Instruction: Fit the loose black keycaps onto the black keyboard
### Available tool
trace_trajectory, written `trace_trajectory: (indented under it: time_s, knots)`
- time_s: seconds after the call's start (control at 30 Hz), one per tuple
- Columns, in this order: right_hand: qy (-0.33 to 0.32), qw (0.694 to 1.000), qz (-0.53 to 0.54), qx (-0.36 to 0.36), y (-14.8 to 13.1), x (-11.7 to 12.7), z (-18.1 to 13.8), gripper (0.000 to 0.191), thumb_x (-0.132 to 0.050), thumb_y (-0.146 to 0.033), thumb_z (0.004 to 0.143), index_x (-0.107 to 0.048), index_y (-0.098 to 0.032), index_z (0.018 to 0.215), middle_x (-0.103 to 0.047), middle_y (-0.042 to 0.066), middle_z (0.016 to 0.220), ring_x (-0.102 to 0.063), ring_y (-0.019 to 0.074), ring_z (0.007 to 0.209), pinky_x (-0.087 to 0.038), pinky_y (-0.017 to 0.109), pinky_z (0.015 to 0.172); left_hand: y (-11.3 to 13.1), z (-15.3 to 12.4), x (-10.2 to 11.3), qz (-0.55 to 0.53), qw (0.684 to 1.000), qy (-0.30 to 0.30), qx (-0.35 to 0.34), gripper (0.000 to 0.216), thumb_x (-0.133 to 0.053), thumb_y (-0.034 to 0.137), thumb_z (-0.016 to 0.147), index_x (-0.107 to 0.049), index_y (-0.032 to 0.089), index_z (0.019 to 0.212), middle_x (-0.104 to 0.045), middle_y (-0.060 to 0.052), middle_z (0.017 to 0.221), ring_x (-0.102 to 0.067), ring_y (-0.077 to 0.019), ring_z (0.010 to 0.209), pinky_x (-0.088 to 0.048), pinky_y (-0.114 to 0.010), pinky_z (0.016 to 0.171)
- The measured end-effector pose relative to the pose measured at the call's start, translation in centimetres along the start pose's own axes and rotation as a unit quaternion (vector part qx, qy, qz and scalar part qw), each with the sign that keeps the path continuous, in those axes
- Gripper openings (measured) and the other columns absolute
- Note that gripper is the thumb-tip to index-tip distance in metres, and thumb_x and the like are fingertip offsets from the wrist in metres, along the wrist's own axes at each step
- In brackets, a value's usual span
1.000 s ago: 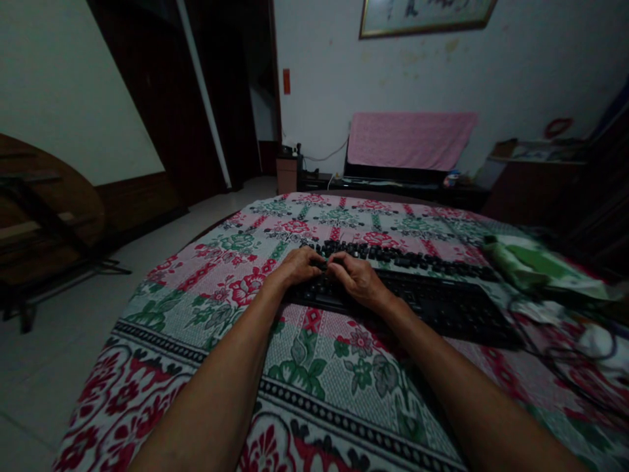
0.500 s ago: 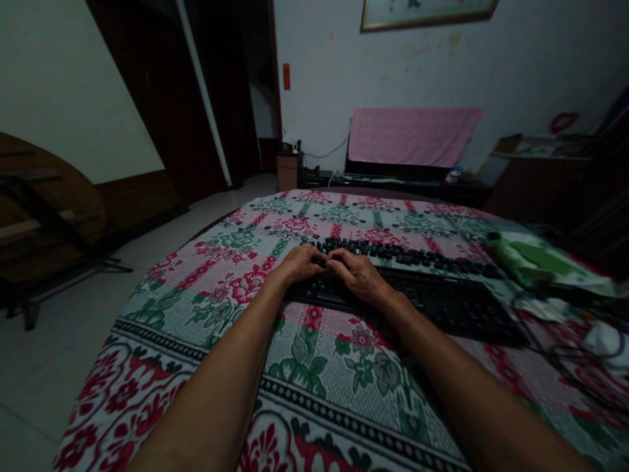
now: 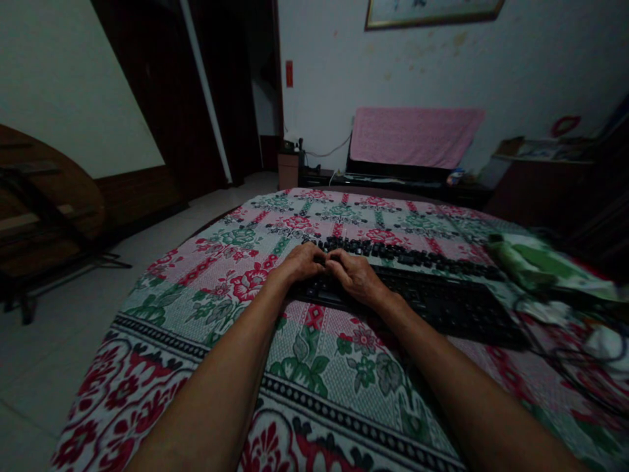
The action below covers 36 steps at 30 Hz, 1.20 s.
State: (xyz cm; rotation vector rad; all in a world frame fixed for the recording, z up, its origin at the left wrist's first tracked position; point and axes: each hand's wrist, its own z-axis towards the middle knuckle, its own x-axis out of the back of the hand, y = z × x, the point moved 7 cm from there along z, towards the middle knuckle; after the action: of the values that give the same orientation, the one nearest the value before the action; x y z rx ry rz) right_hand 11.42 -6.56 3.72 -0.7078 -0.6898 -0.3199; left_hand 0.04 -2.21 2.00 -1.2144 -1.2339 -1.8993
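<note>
A black keyboard (image 3: 457,305) lies across the patterned tablecloth, its left end partly covered by my hands. My left hand (image 3: 302,262) rests at the keyboard's left end with the fingers curled inward. Close beside it, my right hand (image 3: 356,275) has thumb and fingers pinched together over the keys. The fingertips of both hands meet, and whatever is between them is too small and dark to make out. Just beyond the keyboard stretches a long row of loose black keycaps (image 3: 407,255).
The floral tablecloth (image 3: 246,328) covers a round table. To the right lie a green and white package (image 3: 545,262), crumpled white tissue (image 3: 548,309) and a dark cable (image 3: 565,370). A folded round tabletop (image 3: 49,190) leans at the left wall. A pink towel (image 3: 415,134) hangs at the back.
Both hands stay at the keyboard's left end, with only a slight shift of the fingers. The view has tilted a little; the keyboard and keycaps have not visibly moved.
</note>
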Motion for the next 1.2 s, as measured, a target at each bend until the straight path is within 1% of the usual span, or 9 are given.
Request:
trace_trajectory:
  time_s: [0.13,0.27,0.43,0.53,0.67,0.8,0.93,1.03,1.2]
  knots:
    - [0.082,0.992,0.069,-0.068,1.1,0.7,-0.6,0.022,-0.041,-0.035,0.089,-0.055,-0.018,0.09,-0.064,0.003,0.069,-0.057,0.0132,0.059,-0.042,0.023,0.058,-0.4,0.1,-0.4,-0.003,1.0,-0.001,0.011,0.036,-0.06,0.026,0.071,-0.067,0.024,0.106,-0.066,-0.002,0.103,-0.058,-0.0172,0.096,-0.044,-0.022,0.082]
    - [0.172,0.965,0.149,-0.133,2.6,2.2,-1.0,0.025,-0.042,-0.042,0.088,-0.052,-0.019,0.089,-0.065,0.003,0.072,-0.057,0.0134,0.057,-0.046,0.024,0.056,-1.0,0.3,-0.6,-0.02,0.999,0.006,0.032,0.039,-0.063,0.025,0.069,-0.066,0.024,0.108,-0.064,-0.002,0.109,-0.058,-0.0164,0.095,-0.045,-0.022,0.083]
    - [0.173,0.958,0.169,-0.153,3.6,2.7,-0.9,0.027,-0.044,-0.045,0.086,-0.052,-0.019,0.087,-0.066,0.004,0.074,-0.057,0.0142,0.058,-0.048,0.025,0.056,-0.2,0.2,0.1,-0.051,0.998,0.0,0.021,0.039,-0.061,0.019,0.068,-0.067,0.022,0.106,-0.067,-0.002,0.102,-0.06,-0.0176,0.092,-0.045,-0.023,0.082]
    - [0.186,0.953,0.177,-0.161,4.0,2.8,-1.0,0.029,-0.045,-0.048,0.085,-0.052,-0.019,0.088,-0.066,0.005,0.076,-0.057,0.0144,0.058,-0.048,0.026,0.055,1.3,-0.1,0.5,-0.138,0.99,-0.016,0.001,0.041,-0.061,0.022,0.068,-0.066,0.018,0.108,-0.069,-0.002,0.098,-0.061,-0.0166,0.086,-0.046,-0.024,0.078]
    - [0.197,0.939,0.222,-0.175,4.2,2.7,-1.1,0.03,-0.046,-0.049,0.084,-0.051,-0.019,0.089,-0.067,0.004,0.076,-0.058,0.0144,0.057,-0.05,0.026,0.055,2.8,-0.2,-0.5,-0.264,0.963,-0.053,-0.023,0.037,-0.06,0.023,0.069,-0.067,0.015,0.105,-0.069,-0.002,0.091,-0.06,-0.0138,0.078,-0.045,-0.022,0.072]
    - [0.188,0.935,0.242,-0.181,4.2,2.4,-1.2,0.028,-0.046,-0.047,0.084,-0.052,-0.02,0.089,-0.066,0.003,0.073,-0.06,0.015,0.058,-0.051,0.027,0.056,2.7,0.0,-1.6,-0.253,0.965,-0.057,-0.032,0.03,-0.056,0.026,0.071,-0.07,0.013,0.094,-0.068,0.0,0.078,-0.058,-0.0129,0.071,-0.043,-0.021,0.066]
    - [0.16,0.958,0.193,-0.139,3.3,2.2,-1.1,0.024,-0.044,-0.041,0.086,-0.054,-0.019,0.088,-0.064,0.003,0.072,-0.062,0.0156,0.064,-0.051,0.026,0.061,3.1,-0.2,-1.4,-0.178,0.981,-0.057,-0.059,0.031,-0.052,0.026,0.072,-0.07,0.016,0.095,-0.068,0.002,0.076,-0.058,-0.0132,0.072,-0.041,-0.02,0.064]
    - [0.138,0.984,0.096,-0.066,1.8,2.4,-1.2,0.02,-0.043,-0.034,0.088,-0.055,-0.019,0.09,-0.064,0.004,0.075,-0.062,0.0155,0.068,-0.05,0.026,0.066,3.7,-0.5,-0.8,-0.127,0.989,-0.041,-0.069,0.031,-0.05,0.023,0.072,-0.07,0.016,0.095,-0.067,0.001,0.074,-0.058,-0.0131,0.07,-0.04,-0.019,0.062]
    - [0.096,0.992,-0.042,0.077,-1.1,2.6,-1.3,0.018,-0.043,-0.027,0.088,-0.057,-0.017,0.095,-0.066,0.008,0.089,-0.063,0.017,0.08,-0.047,0.027,0.074,3.4,-0.4,-0.8,-0.076,0.997,-0.009,-0.016,0.027,-0.05,0.027,0.072,-0.071,0.013,0.082,-0.064,-0.001,0.064,-0.056,-0.0133,0.062,-0.039,-0.02,0.056]
